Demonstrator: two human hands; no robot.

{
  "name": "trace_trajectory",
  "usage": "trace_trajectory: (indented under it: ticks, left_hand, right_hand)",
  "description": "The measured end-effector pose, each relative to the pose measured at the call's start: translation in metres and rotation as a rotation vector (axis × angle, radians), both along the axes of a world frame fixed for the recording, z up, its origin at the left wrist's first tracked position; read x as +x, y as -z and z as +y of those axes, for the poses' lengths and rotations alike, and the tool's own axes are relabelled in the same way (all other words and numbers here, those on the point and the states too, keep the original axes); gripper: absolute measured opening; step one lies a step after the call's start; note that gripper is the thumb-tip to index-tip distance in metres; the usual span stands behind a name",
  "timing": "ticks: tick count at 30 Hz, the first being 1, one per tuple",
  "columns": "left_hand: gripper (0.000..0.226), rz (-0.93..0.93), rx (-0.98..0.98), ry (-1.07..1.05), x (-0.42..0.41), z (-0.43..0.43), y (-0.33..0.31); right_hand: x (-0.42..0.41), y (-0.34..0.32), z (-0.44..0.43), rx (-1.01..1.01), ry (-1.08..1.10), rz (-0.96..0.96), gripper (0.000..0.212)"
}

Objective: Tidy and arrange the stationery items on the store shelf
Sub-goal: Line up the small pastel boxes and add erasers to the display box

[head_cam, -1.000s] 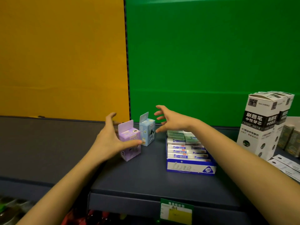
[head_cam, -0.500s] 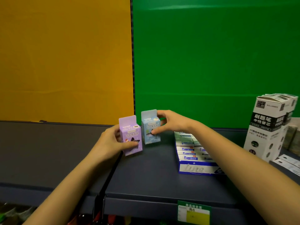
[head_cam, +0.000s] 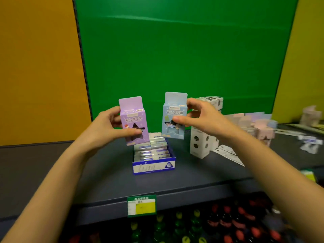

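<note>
- Both small boxes have left the shelf since half a second ago and are now lifted in the air above the blue tray.
- Left hand is grasping the purple box, thumb on the front, fingers behind.
- Right hand is grasping the light blue box in the same way.
- Each box stands with its long axis nearly upright, the purple one tilted a little.
- Pink boxes lie far right, nearer the right hand; probably the pair belongs there.
</note>
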State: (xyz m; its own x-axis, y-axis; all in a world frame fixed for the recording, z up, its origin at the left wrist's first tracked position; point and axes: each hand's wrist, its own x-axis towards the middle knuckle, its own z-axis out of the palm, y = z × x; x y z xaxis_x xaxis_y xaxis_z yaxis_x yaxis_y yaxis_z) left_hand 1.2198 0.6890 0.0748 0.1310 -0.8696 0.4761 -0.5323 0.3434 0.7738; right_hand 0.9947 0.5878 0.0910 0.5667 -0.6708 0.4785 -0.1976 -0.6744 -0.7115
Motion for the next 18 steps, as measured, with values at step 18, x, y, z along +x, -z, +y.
trace_trajectory:
  ticks: [18]
  left_hand:
    - [0.048,0.072,0.074,0.217,-0.286,-0.084,0.032]
  right_hand:
    - [-0.328,0.042,-0.019,0.13,0.329,-0.065,0.027]
